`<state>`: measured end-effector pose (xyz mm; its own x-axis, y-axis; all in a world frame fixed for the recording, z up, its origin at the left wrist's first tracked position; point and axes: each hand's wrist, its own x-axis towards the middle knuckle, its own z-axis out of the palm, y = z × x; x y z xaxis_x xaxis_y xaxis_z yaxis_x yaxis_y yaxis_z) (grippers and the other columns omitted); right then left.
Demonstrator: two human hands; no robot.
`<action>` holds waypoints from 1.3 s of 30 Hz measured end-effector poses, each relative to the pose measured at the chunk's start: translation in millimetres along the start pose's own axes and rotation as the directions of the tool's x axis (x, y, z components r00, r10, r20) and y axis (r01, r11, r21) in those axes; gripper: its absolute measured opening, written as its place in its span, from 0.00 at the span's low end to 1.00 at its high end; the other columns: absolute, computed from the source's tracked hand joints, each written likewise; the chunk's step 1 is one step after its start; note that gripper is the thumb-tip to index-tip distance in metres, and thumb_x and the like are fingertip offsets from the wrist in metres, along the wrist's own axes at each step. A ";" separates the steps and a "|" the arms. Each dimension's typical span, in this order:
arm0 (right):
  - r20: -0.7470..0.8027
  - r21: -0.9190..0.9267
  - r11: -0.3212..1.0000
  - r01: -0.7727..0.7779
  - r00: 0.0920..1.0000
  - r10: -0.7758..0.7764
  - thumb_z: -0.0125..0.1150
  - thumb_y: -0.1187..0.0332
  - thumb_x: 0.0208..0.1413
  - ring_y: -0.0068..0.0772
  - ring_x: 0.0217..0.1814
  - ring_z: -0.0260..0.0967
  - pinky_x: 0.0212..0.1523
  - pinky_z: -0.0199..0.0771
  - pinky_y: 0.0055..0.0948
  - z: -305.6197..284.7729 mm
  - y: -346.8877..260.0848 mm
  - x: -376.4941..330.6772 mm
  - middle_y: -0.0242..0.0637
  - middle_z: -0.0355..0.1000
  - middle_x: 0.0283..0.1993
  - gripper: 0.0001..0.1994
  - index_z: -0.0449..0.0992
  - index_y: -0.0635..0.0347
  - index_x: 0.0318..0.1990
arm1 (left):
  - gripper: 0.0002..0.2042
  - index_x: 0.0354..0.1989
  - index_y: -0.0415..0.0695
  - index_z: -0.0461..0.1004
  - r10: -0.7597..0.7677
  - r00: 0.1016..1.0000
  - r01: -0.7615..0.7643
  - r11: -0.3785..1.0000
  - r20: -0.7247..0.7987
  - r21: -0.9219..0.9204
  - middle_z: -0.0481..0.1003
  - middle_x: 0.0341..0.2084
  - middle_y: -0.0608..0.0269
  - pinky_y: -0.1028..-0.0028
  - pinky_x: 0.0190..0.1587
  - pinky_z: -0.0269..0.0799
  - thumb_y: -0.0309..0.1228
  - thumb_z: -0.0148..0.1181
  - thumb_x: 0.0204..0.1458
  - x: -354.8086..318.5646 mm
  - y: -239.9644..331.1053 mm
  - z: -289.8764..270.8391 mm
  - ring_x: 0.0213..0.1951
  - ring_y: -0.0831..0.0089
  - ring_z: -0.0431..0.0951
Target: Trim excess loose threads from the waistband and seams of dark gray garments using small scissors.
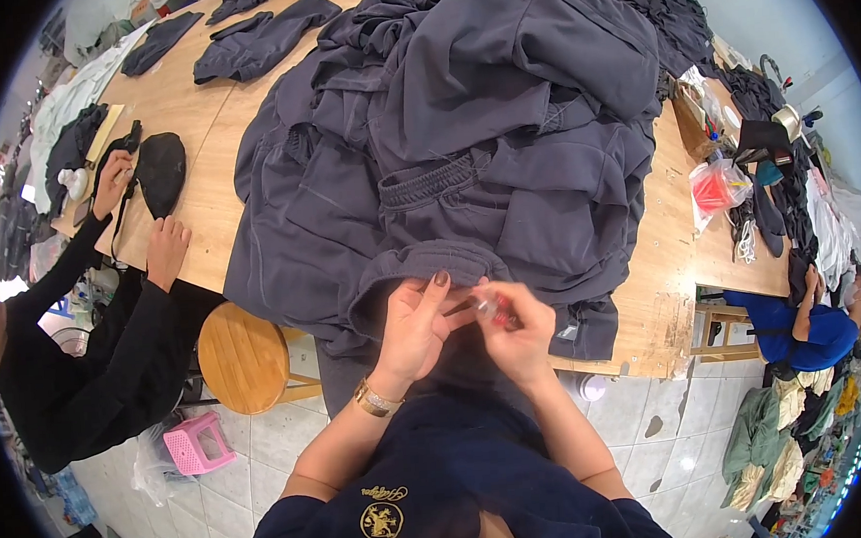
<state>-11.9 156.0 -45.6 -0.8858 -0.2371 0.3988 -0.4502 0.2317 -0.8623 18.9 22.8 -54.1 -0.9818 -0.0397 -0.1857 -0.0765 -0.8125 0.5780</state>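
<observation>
A large heap of dark grey elastic-waist pants [534, 194] covers the table in front of me. At its near edge, my left hand [416, 324] pinches the gathered waistband [440, 260] of one garment, thumb on top and fingers underneath. Close beside it, my right hand [519, 331] is closed around a small shiny tool with red on it [492, 310]. Motion blurs this tool, and the fingers partly cover it, so its exact kind does not show. Its dark tip points toward my left fingers. The garment's lower part hangs over the table edge against me.
At the left, a person in black [81, 359] handles a black cloth piece [161, 174]. A round wooden stool [243, 357] and a pink plastic stool [198, 444] stand on the floor. On the right are a bag with a red drink [716, 189] and a person in blue [799, 330].
</observation>
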 end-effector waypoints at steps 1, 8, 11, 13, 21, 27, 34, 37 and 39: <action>-0.016 0.131 0.979 -0.156 0.987 0.159 0.62 0.76 0.51 0.16 0.32 0.69 0.33 0.68 0.15 -0.7 6.1 -1.7 0.33 0.75 0.31 0.07 0.75 0.68 0.37 | 0.10 0.43 0.36 0.71 -0.014 1.000 0.015 0.999 0.007 -0.031 0.73 0.45 0.55 0.62 0.49 0.73 0.31 0.49 0.60 -0.9 1.3 1.9 0.48 0.66 0.75; -0.016 0.123 0.984 -0.127 0.991 0.130 0.59 0.82 0.46 0.15 0.28 0.68 0.30 0.68 0.16 1.3 8.1 22.0 0.35 0.74 0.29 0.10 0.75 0.66 0.39 | 0.10 0.46 0.33 0.71 0.091 0.996 -0.085 0.963 -0.009 0.257 0.73 0.44 0.60 0.67 0.51 0.74 0.24 0.50 0.59 -6.0 -11.7 5.7 0.46 0.74 0.73; 0.008 0.050 0.995 -0.084 0.996 0.083 0.58 0.80 0.49 0.15 0.26 0.65 0.27 0.65 0.16 -0.9 13.5 19.7 0.31 0.71 0.27 0.07 0.74 0.66 0.37 | 0.10 0.45 0.32 0.71 0.073 0.997 -0.069 0.964 -0.005 0.255 0.73 0.44 0.59 0.68 0.49 0.75 0.24 0.51 0.58 -7.3 -14.1 2.6 0.45 0.74 0.73; -0.026 0.195 0.964 -0.180 0.982 0.189 0.58 0.78 0.52 0.14 0.25 0.63 0.26 0.62 0.15 -0.4 11.2 19.4 0.28 0.70 0.27 0.05 0.73 0.65 0.37 | 0.10 0.45 0.33 0.71 0.044 0.999 -0.041 0.973 -0.006 0.229 0.73 0.44 0.58 0.68 0.48 0.76 0.24 0.51 0.58 -8.5 -12.8 1.5 0.45 0.73 0.73; 0.036 0.599 0.721 -0.347 0.912 0.409 0.55 0.65 0.60 0.06 0.21 0.51 0.19 0.47 0.13 -19.4 19.2 11.9 0.20 0.61 0.23 0.08 0.70 0.61 0.35 | 0.15 0.50 0.33 0.66 -0.140 0.990 0.139 0.989 0.018 0.055 0.71 0.48 0.52 0.59 0.46 0.77 0.32 0.43 0.62 -5.1 6.6 11.7 0.51 0.55 0.72; 0.010 0.123 0.970 -0.210 0.978 0.211 0.59 0.62 0.57 0.15 0.22 0.54 0.23 0.54 0.17 -28.6 22.0 8.6 0.26 0.61 0.20 0.13 0.69 0.64 0.30 | 0.17 0.50 0.36 0.66 -0.308 0.951 0.302 0.904 0.031 -0.301 0.70 0.48 0.52 0.49 0.57 0.66 0.38 0.43 0.63 -0.8 10.5 9.1 0.58 0.53 0.65; 0.128 -0.318 0.943 0.098 0.990 -0.059 0.65 0.60 0.49 0.37 0.17 0.64 0.19 0.61 0.29 -25.8 26.7 9.5 0.36 0.65 0.20 0.14 0.70 0.61 0.27 | 0.16 0.48 0.38 0.68 -0.227 0.973 0.207 0.945 -0.050 -0.252 0.71 0.47 0.54 0.59 0.59 0.64 0.38 0.46 0.62 -0.7 2.1 8.9 0.53 0.61 0.69; 0.143 -0.332 0.939 0.090 0.989 -0.044 0.66 0.61 0.47 0.39 0.18 0.64 0.21 0.62 0.29 -24.4 22.8 11.7 0.38 0.65 0.19 0.13 0.70 0.61 0.26 | 0.15 0.48 0.39 0.69 -0.212 0.975 0.193 0.954 -0.062 -0.229 0.71 0.47 0.54 0.59 0.58 0.65 0.38 0.46 0.62 -2.8 3.7 10.8 0.52 0.62 0.70; 0.158 -0.335 0.938 0.085 0.987 -0.033 0.67 0.65 0.46 0.39 0.19 0.64 0.22 0.63 0.29 -24.5 21.3 13.1 0.39 0.65 0.19 0.11 0.71 0.62 0.27 | 0.15 0.48 0.39 0.69 -0.205 0.977 0.187 0.959 -0.064 -0.214 0.72 0.47 0.55 0.59 0.58 0.65 0.37 0.46 0.62 -3.4 4.4 12.9 0.52 0.62 0.70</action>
<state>-35.8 180.9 -51.1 -0.8416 -0.3906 0.3730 -0.5355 0.5132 -0.6707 19.7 26.8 -40.7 -0.9321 0.0904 -0.3507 -0.2198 -0.9108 0.3494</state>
